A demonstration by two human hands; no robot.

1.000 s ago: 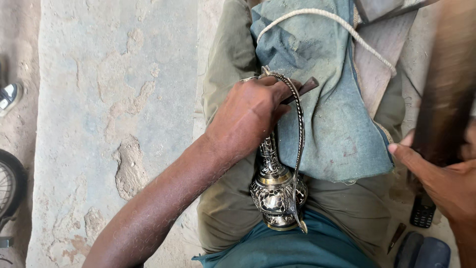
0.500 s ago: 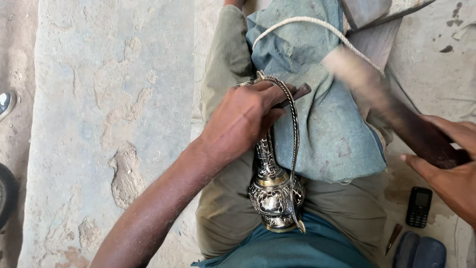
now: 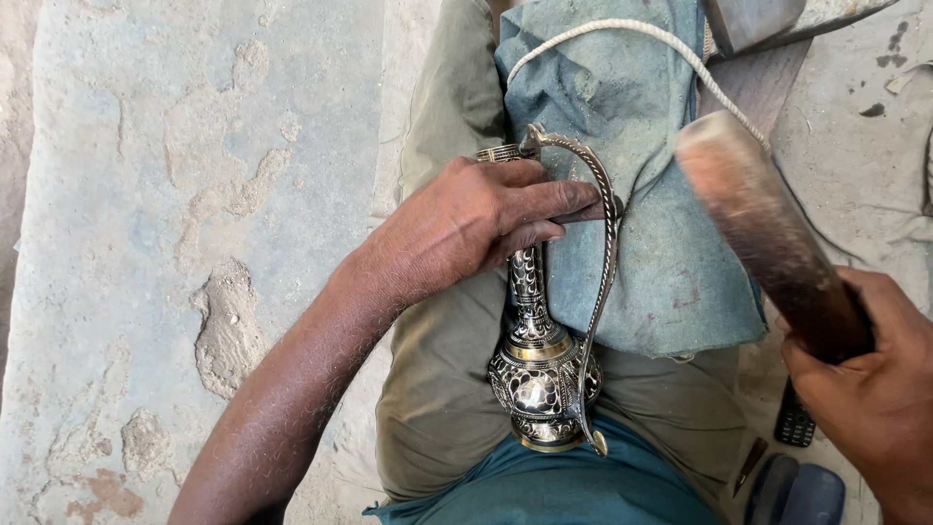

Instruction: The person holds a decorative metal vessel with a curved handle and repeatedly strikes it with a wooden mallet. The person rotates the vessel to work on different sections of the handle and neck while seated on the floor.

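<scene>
Metal fills the middle of what we see: a tall, shiny silver and gold jug (image 3: 537,379) with carved patterns, a thin neck and a long curved handle. It lies on our lap, its round belly at 6 o'clock and its mouth pointing up toward 12 o'clock.

Our left hand (image 3: 465,226) wraps around the thin neck of the jug and holds it tight. Its fingers (image 3: 554,201) also press on a small dark tool, and we can only see the tip of that tool poking out past the handle.

Our right hand (image 3: 873,389) sits at 4 o'clock. It is closed around the bottom end of a thick, dark wooden club (image 3: 763,228). The club slants up toward 1 o'clock, and its top end looks blurry. It hangs in the air, apart from the jug.

Under the jug's neck lies a faded blue cloth (image 3: 651,253), spread over our olive green trousers (image 3: 437,389). A white rope (image 3: 622,29) loops across the cloth at 12 o'clock.

At 5 o'clock, a small black phone (image 3: 794,423) with buttons rests on the ground. The rough grey stone floor (image 3: 194,194) fills the side from 8 to 10 o'clock.
</scene>
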